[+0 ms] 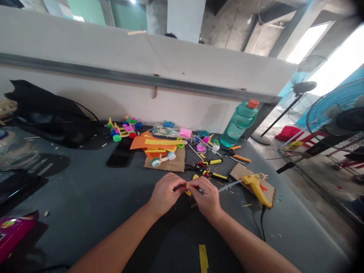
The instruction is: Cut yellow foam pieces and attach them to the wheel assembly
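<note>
My left hand (167, 192) and my right hand (205, 195) meet over the middle of the dark table, fingertips pinched together. Between them is a small piece of yellow paper (188, 192), mostly covered by the fingers. Just beyond my right hand lie pliers with black and yellow handles (217, 176). A strip of yellow paper (203, 258) rests nearer to me, below my right forearm. Past my left hand, bottle caps on a stick (163, 159) sit on a piece of brown cardboard (178, 165) with orange paper sheets (139, 142).
A yellow glue gun (257, 189) lies on cardboard at the right, its cord trailing forward. Behind stand a green water bottle (239, 123) and orange-handled pliers (240, 157). A black phone (118, 154), colourful cap-wheeled models (122, 131) and a black bag (51, 113) are leftward.
</note>
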Motion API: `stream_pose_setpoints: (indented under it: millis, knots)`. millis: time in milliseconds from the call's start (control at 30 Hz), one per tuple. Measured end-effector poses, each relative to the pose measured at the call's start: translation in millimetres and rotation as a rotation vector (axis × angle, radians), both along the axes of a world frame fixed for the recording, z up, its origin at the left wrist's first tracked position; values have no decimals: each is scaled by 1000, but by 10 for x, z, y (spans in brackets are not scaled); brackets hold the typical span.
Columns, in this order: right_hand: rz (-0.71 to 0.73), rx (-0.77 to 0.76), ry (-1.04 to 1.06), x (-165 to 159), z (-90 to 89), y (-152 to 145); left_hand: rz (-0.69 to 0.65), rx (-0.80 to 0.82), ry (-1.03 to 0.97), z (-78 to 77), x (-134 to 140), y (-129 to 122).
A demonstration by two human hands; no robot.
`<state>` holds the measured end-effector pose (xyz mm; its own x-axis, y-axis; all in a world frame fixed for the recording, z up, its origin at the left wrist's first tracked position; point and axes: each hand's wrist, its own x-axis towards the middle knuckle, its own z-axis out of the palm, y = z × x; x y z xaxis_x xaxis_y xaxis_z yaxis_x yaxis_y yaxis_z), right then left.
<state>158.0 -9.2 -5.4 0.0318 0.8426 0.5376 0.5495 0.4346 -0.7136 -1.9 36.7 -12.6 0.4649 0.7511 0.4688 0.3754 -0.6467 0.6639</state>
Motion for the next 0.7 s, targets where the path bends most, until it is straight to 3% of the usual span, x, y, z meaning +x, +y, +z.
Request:
stream_pose_setpoints:
  millis: [233, 433, 500, 633, 700]
  knots:
    - [21, -33, 36, -13, -23, 24, 24, 21, 7, 0, -23, 23]
    - [11, -79, 53, -9, -51, 10, -64, -58, -41, -12, -25, 35]
    - [-22, -93, 67, -1, -75, 12, -74, -226, -149, -12, -12, 41]
    - [-119, -138, 230, 26, -136, 38, -114, -749, -592, 9, 1, 83]
    - [-129, -154, 291, 36, -155, 54, -153, -896, -736, 32, -5, 107]
